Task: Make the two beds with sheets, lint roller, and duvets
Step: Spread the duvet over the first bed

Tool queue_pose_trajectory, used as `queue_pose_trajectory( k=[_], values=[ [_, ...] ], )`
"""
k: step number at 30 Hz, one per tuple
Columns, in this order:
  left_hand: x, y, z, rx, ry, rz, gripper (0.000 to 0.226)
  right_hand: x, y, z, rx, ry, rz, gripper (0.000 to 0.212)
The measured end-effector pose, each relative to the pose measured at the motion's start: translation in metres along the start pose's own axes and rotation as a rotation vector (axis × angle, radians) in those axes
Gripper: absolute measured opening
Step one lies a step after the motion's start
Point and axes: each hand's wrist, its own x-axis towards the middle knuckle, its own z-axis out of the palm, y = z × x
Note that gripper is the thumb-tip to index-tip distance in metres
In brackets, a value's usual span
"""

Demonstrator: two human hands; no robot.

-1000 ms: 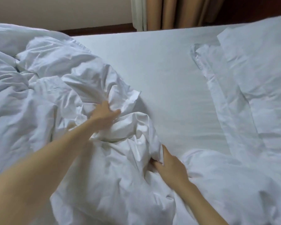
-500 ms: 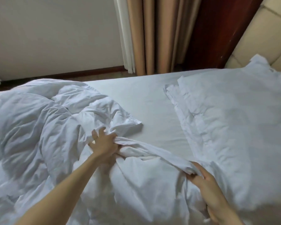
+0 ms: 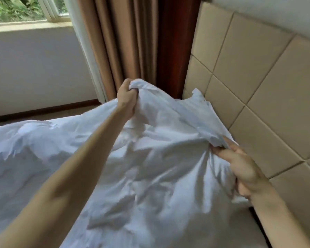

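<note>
a person lifts the top edge of a white duvet [image 3: 150, 167] toward the padded headboard [image 3: 258, 86]. the left hand [image 3: 126, 97], farther from the headboard, has its fingers curled tight round a bunched fold held high. the right hand [image 3: 243, 169], just beside the headboard, is clamped on the same edge lower down. the duvet hangs between them in deep creases and trails away from the headboard over the bed, rumpled rather than flat. by the look of it this bed is at the duvet stage, with the spreading and smoothing yet to be done. the sheet and anything else beneath are hidden by the cloth, and no second bed or lint roller is in view, so the rest of the job cannot be judged. beyond the headboard's far end stand a dark wood panel [image 3: 174, 42], tan curtains [image 3: 118, 42] and a window [image 3: 25, 8]. the headboard is close to the right hand and leaves little room on that side.
</note>
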Motion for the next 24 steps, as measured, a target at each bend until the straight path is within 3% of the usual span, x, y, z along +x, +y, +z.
queue_pose_trajectory(
  k=[3, 6, 8, 10, 12, 15, 17, 20, 24],
  values=[
    [0.015, 0.065, 0.118, -0.088, -0.148, 0.117, 0.027, -0.007, -0.026, -0.058, 0.047, 0.15, -0.005, 0.018],
    [0.023, 0.077, 0.226, 0.001, -0.24, 0.173, 0.042, -0.009, -0.048, -0.119, 0.103, 0.325, -0.023, 0.016],
    [0.027, 0.051, 0.281, 0.086, -0.329, 0.205, 0.045, -0.006, -0.063, -0.157, 0.054, 0.39, -0.038, 0.014],
    [0.023, 0.007, 0.316, 0.199, -0.433, 0.188, 0.029, 0.003, -0.062, -0.188, -0.084, 0.401, 0.011, 0.006],
    [0.009, -0.043, 0.337, 0.424, -0.464, 0.146, 0.023, 0.008, -0.036, -0.214, -0.233, 0.371, 0.164, 0.022],
    [-0.032, -0.116, 0.344, 0.678, -0.538, 0.067, 0.042, 0.0, 0.027, -0.246, -0.422, 0.252, 0.47, 0.053],
    [-0.07, -0.148, 0.329, 0.744, -0.649, 0.073, 0.048, -0.01, 0.071, -0.265, -0.518, 0.133, 0.619, 0.056],
    [-0.136, -0.185, 0.274, 0.753, -0.867, 0.005, 0.045, -0.022, 0.139, -0.283, -0.552, -0.023, 0.741, 0.082],
    [-0.216, -0.217, 0.177, 0.675, -0.963, 0.023, 0.027, -0.046, 0.214, -0.286, -0.551, -0.133, 0.842, 0.086]
  ],
)
